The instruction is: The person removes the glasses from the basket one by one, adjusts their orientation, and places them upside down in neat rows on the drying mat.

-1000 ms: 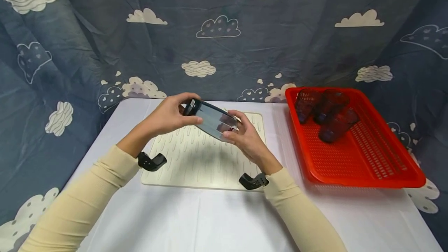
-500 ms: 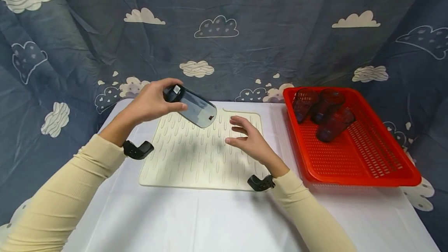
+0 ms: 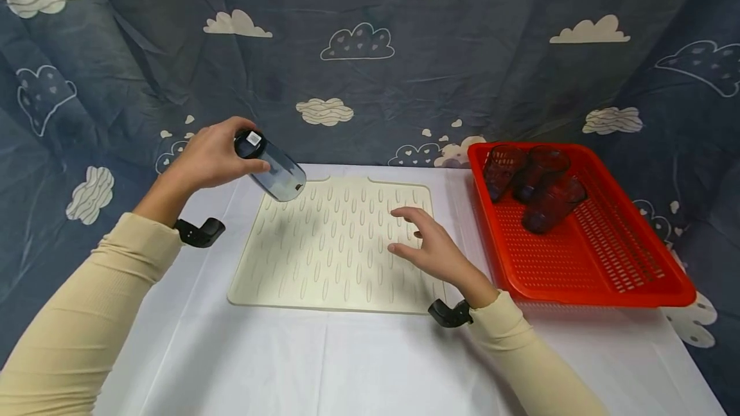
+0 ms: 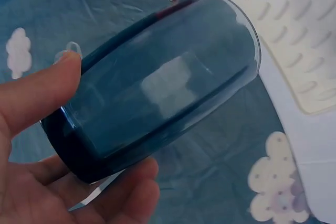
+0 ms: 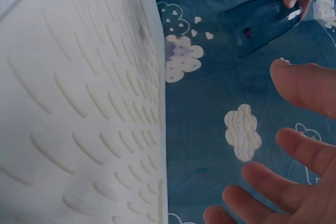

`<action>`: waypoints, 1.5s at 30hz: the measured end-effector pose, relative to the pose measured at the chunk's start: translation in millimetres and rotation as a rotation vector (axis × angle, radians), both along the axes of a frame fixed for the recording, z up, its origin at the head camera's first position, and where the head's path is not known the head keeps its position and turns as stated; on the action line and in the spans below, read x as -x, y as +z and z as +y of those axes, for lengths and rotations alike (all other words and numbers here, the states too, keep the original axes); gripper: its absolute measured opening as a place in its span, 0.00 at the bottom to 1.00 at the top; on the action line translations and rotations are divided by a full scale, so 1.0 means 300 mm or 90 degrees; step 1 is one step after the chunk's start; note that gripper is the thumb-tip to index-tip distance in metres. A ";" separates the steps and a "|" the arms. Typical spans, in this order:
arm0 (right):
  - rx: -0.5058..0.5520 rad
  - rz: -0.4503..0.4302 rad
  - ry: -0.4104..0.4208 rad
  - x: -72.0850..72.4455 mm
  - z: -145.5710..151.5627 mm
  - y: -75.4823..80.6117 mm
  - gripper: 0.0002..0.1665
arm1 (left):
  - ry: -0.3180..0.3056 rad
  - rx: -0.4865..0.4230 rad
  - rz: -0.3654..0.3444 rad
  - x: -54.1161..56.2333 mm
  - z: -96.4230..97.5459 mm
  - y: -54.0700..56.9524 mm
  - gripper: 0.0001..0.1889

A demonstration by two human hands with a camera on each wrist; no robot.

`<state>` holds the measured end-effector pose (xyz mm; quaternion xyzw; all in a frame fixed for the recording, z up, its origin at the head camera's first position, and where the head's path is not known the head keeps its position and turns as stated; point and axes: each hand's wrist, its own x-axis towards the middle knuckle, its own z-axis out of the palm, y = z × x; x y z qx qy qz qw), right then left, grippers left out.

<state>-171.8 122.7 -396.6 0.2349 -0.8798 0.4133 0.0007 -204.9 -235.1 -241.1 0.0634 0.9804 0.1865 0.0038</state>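
Note:
A clear blue drinking glass (image 3: 281,172) is gripped at its thick dark base by my left hand (image 3: 215,154). It hangs tilted over the far left part of the cream ribbed mat (image 3: 341,249), its mouth pointing down and right. A white label shows on the base. In the left wrist view, my thumb (image 4: 50,90) lies along one side of the glass (image 4: 168,82) and the fingers curl under the base. My right hand (image 3: 433,246), fingers apart and loosely bent, hovers over the mat's right side, holding nothing.
To the right stands a red plastic basket (image 3: 578,281) with slotted sides. Inside, toward its back left, lie 3 dark glasses (image 3: 552,207). A white cloth (image 3: 277,358) covers the table, and a blue cloud-print curtain (image 3: 358,82) hangs behind and beside it.
Both hands were on the glass; the right hand has let go and drawn back to the right. The left hand has carried the glass left, away from it.

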 end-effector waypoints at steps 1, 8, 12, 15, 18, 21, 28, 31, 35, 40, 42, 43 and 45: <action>-0.002 0.003 0.003 -0.005 0.004 0.002 0.36 | 0.004 0.002 0.001 0.005 -0.007 -0.009 0.38; -0.019 0.026 0.018 -0.034 0.030 0.007 0.35 | 0.019 0.006 0.009 0.046 -0.058 -0.081 0.36; -0.024 0.022 0.015 -0.045 0.048 -0.003 0.34 | 0.024 -0.004 0.008 0.078 -0.072 -0.127 0.36; -0.029 0.017 0.016 -0.049 0.057 -0.014 0.34 | 0.023 -0.007 0.007 0.105 -0.074 -0.161 0.35; -0.036 0.014 0.013 -0.051 0.063 -0.023 0.34 | 0.032 -0.007 0.001 0.129 -0.073 -0.186 0.35; -0.039 0.011 0.010 -0.052 0.064 -0.029 0.34 | 0.051 -0.006 -0.013 0.147 -0.069 -0.203 0.36; -0.019 0.020 0.011 -0.053 0.073 -0.041 0.34 | 0.092 -0.006 -0.044 0.184 -0.067 -0.247 0.39; -0.010 0.013 0.006 -0.051 0.078 -0.046 0.33 | 0.101 -0.015 -0.048 0.199 -0.063 -0.272 0.39; -0.007 -0.001 0.002 -0.055 0.087 -0.054 0.33 | 0.098 -0.022 -0.054 0.205 -0.050 -0.299 0.39; -0.011 -0.007 0.005 -0.066 0.103 -0.066 0.32 | 0.089 -0.029 -0.066 0.200 -0.034 -0.325 0.39; -0.013 -0.009 0.002 -0.070 0.108 -0.069 0.32 | 0.087 -0.031 -0.066 0.199 -0.030 -0.330 0.39; -0.012 -0.009 0.001 -0.072 0.111 -0.070 0.32 | 0.086 -0.032 -0.064 0.200 -0.029 -0.332 0.39; -0.012 -0.012 -0.001 -0.075 0.115 -0.074 0.32 | 0.087 -0.031 -0.063 0.201 -0.029 -0.335 0.39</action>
